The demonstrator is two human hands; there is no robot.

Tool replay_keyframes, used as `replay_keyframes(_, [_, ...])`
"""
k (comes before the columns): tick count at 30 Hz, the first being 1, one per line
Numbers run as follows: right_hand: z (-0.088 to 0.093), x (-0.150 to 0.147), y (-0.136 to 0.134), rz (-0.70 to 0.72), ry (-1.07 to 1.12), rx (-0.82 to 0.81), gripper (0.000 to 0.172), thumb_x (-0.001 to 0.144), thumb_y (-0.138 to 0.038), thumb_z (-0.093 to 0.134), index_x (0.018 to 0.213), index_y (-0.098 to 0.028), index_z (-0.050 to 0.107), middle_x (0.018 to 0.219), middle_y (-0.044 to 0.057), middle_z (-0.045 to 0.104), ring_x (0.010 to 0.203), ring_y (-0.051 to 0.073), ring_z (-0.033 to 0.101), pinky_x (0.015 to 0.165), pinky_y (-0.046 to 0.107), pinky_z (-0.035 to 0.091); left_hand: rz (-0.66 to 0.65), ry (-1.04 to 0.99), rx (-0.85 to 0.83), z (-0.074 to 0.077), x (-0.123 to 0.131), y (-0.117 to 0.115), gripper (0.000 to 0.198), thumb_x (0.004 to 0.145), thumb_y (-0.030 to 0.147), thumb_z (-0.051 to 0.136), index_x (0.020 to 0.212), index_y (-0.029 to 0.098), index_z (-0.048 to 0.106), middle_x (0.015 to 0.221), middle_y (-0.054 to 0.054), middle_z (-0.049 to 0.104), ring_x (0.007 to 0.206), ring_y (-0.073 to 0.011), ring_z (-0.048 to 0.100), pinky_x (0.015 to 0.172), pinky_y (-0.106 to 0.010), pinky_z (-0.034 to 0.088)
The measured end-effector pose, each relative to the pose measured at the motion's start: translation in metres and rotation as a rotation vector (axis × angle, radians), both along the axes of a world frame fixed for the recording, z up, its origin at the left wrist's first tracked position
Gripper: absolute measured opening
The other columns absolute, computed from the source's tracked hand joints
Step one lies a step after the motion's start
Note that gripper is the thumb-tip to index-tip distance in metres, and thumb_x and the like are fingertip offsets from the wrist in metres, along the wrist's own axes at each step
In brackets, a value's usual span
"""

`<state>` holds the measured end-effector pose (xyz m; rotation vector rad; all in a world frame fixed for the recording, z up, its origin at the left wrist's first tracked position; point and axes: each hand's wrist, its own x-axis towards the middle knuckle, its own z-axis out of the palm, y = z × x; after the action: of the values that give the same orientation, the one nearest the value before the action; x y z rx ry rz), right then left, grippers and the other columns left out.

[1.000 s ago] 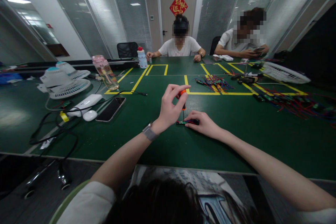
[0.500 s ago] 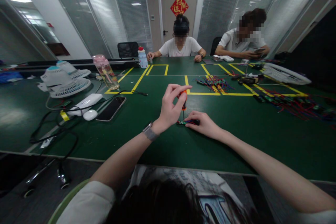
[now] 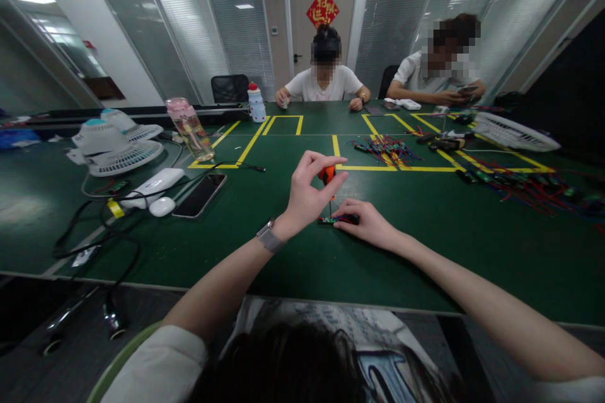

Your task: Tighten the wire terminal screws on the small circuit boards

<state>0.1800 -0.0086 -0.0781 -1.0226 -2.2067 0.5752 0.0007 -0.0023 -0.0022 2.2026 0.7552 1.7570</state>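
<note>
My left hand [image 3: 309,186] is closed around the orange and black handle of a screwdriver [image 3: 328,173], with the thumb now lifted a little off it. The screwdriver stands upright, and its thin shaft runs down to a small green circuit board [image 3: 326,220] on the table. My right hand [image 3: 366,223] pinches the board's right end, where red, blue and black wires lie under the fingers. Where exactly the tip meets the board is too small to make out.
On the left lie a phone [image 3: 201,195], a white mouse [image 3: 162,206], a power strip [image 3: 155,187], fans [image 3: 125,159] and a tilted bottle [image 3: 191,132]. Wired boards are heaped at the right [image 3: 529,186] and beyond my hands [image 3: 387,150]. Two people sit across the table [image 3: 265,258].
My left thumb has moved right, away from the screwdriver handle, so more orange shows. My right hand and the board have stayed put. The person opposite has shifted a hand inward.
</note>
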Motion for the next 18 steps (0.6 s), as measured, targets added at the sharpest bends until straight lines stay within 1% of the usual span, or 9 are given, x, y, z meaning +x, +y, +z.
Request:
replay_keyframes(2, [0.0000,0.0000,0.0000,-0.001,0.000,0.003,0.012,0.082,-0.023,0.068,0.091,-0.019,0.075,0.086,0.006,0.066,0.080,0.019,0.064,0.077,0.033,0.051,-0.031,0.014,-0.016,-0.0002,-0.0011,-0.0002,0.020,0.092,0.028,0.053,0.105,0.023,0.068,0.087,-0.002,0.054,0.082,-0.0132,0.054,0.076,-0.027,0.047])
replay_keyframes(4, [0.0001,-0.0001,-0.0002,-0.002,0.003,-0.001,0.013,0.082,-0.023,0.068,0.092,-0.019,0.075,0.087,0.006,0.067,0.081,0.019,0.064,0.078,0.033,0.051,-0.061,0.023,-0.037,-0.0012,-0.0020,0.0002,0.029,0.097,0.024,0.041,0.114,0.024,0.065,0.095,-0.004,0.056,0.088,-0.0136,0.055,0.080,-0.028,0.047])
replay_keyframes(6, [0.0004,-0.0002,-0.0004,-0.004,0.004,-0.009,0.013,0.082,-0.022,0.068,0.093,-0.018,0.075,0.087,0.006,0.067,0.081,0.019,0.064,0.078,0.033,0.051,-0.080,0.019,-0.051,-0.0024,-0.0022,0.0011,0.033,0.098,0.022,0.037,0.120,0.023,0.062,0.100,-0.005,0.058,0.093,-0.0136,0.056,0.083,-0.028,0.046])
replay_keyframes(9, [0.0009,-0.0003,-0.0005,-0.007,-0.009,-0.009,0.014,0.082,-0.022,0.068,0.093,-0.018,0.075,0.087,0.006,0.067,0.080,0.019,0.064,0.077,0.033,0.051,-0.078,-0.015,-0.064,-0.0039,-0.0008,0.0029,0.030,0.097,0.022,0.042,0.121,0.022,0.060,0.103,-0.005,0.061,0.093,-0.0135,0.058,0.082,-0.027,0.048])
replay_keyframes(11, [0.0010,-0.0004,-0.0005,-0.007,-0.014,-0.003,0.013,0.082,-0.022,0.068,0.092,-0.018,0.075,0.087,0.006,0.067,0.079,0.019,0.064,0.076,0.033,0.051,-0.056,-0.024,-0.061,-0.0041,0.0004,0.0037,0.026,0.095,0.024,0.048,0.118,0.022,0.061,0.100,-0.004,0.061,0.088,-0.0127,0.059,0.078,-0.026,0.049])
replay_keyframes(15, [0.0006,-0.0005,-0.0003,-0.003,-0.006,0.005,0.012,0.082,-0.022,0.068,0.091,-0.018,0.075,0.087,0.006,0.067,0.079,0.019,0.064,0.076,0.033,0.051,0.022,-0.009,-0.027,-0.0029,0.0014,0.0032,0.018,0.087,0.025,0.063,0.105,0.022,0.066,0.089,-0.001,0.057,0.077,-0.0111,0.054,0.073,-0.025,0.047])
replay_keyframes(17, [0.0001,-0.0005,-0.0002,-0.003,-0.006,0.009,0.012,0.082,-0.023,0.068,0.091,-0.019,0.075,0.086,0.006,0.067,0.079,0.019,0.064,0.076,0.033,0.051,0.039,-0.011,-0.023,-0.0022,0.0008,0.0024,0.016,0.086,0.026,0.065,0.101,0.022,0.067,0.087,0.000,0.055,0.077,-0.0117,0.053,0.072,-0.025,0.047])
replay_keyframes(18, [-0.0001,-0.0004,-0.0001,-0.004,-0.007,0.010,0.012,0.082,-0.023,0.068,0.091,-0.019,0.075,0.086,0.006,0.067,0.080,0.019,0.064,0.076,0.033,0.051,0.035,-0.007,-0.028,-0.0020,0.0003,0.0021,0.015,0.087,0.027,0.063,0.101,0.022,0.067,0.087,-0.001,0.054,0.079,-0.0122,0.054,0.073,-0.026,0.047])
